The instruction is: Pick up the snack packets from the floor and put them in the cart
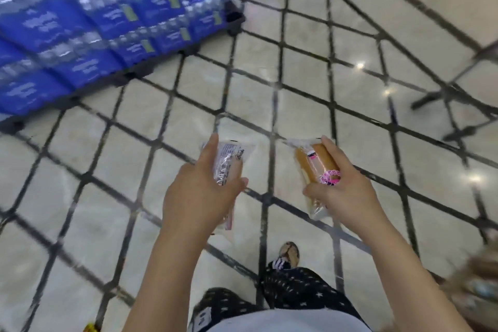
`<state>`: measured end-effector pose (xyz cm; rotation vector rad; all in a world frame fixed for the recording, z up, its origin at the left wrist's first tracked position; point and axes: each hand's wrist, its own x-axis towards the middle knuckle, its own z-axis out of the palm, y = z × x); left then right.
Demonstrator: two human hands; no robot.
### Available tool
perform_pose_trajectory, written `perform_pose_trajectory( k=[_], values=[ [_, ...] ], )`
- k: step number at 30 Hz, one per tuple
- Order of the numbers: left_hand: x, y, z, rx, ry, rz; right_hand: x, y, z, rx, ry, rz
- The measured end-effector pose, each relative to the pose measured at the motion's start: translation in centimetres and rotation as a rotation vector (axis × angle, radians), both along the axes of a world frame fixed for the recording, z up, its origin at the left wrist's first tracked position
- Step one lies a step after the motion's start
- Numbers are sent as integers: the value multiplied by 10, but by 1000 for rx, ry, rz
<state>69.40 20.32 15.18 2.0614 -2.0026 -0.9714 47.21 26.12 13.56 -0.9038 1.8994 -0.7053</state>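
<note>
Left hand (199, 197) grips a clear printed snack packet (229, 162); right hand (342, 191) grips a clear orange-cake packet (315, 164). Blue water-bottle packs (107, 21) stand far left. The writing is too blurry to read.

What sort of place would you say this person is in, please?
Probably a supermarket or wholesale shop: stacked shrink-wrapped cases of bottled water, a polished tiled floor, and wrapped snack packets.

Glossy cream tiled floor (310, 43) with dark grout; stacked bottled-water packs (89, 27) upper left.

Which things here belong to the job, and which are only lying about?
Job:
left hand, holding a clear snack packet
right hand, holding an orange-brown snack packet

Lying about:
blue water bottle packs
dark pallet under them
</note>
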Motion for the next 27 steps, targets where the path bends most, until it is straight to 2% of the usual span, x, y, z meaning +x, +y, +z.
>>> perform_pose_trajectory(
  k=[5,13,19,27],
  values=[
    [-132,-28,-15,47,-1,-282,-110,25,-9,25,11,-302],
    [-295,-75,-33,119,-61,-685,-208,51,-32,100,-34,-660],
    [-407,-140,-45,161,-62,-873,-282,2,-42,96,-27,-841],
    [-541,-253,-35,89,-94,-1043,-373,-92,-40,70,-55,-947]
  ],
)
